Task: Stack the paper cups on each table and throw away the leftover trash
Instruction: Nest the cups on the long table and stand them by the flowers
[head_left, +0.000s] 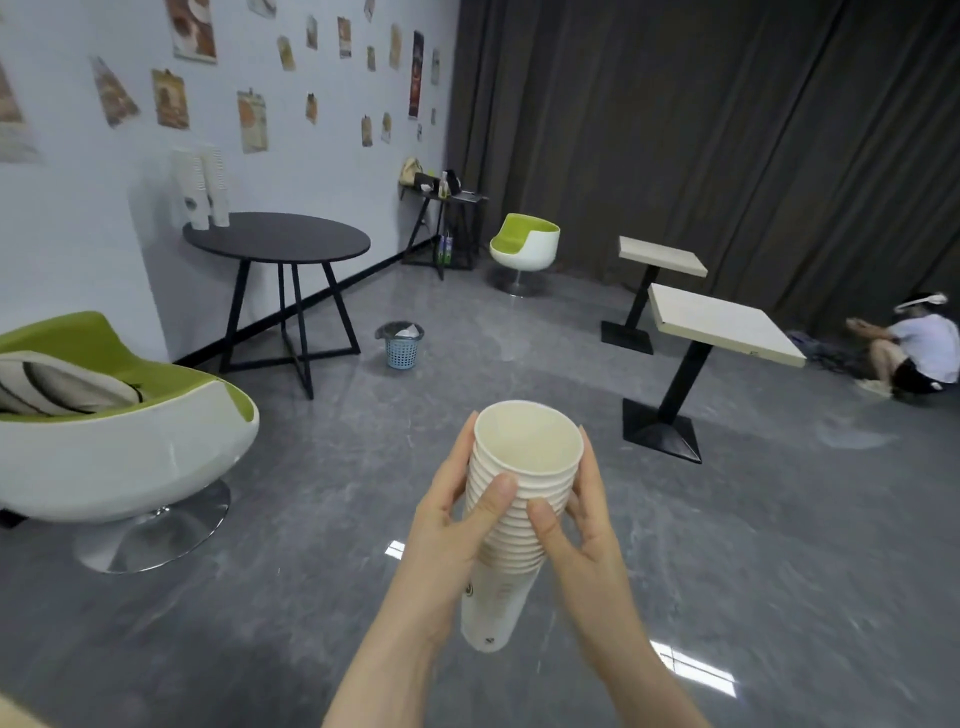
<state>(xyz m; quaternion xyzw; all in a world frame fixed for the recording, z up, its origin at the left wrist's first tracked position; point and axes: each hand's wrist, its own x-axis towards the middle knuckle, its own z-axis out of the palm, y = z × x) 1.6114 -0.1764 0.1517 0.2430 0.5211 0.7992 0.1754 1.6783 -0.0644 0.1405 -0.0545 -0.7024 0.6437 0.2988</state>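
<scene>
Evenly lit from overhead, with bright glare patches on the glossy floor (696, 670). Wide-angle bending at edges. Slightly soft throughout.

Two bare forearms, left hand (441, 525) and right hand (582, 525) ungloved, no sleeves, short plain fingernails

A green-and-white shell armchair (119, 426) with a striped cushion (57, 384) stood at the left. A second, smaller green-and-white chair (524, 244) sat before the dark pleated curtain (701, 130). Paper posters (252, 120) were clipped to the white wall. At the far right, a person in a white shirt (919, 351) crouched on the glossy grey floor (779, 545).
</scene>
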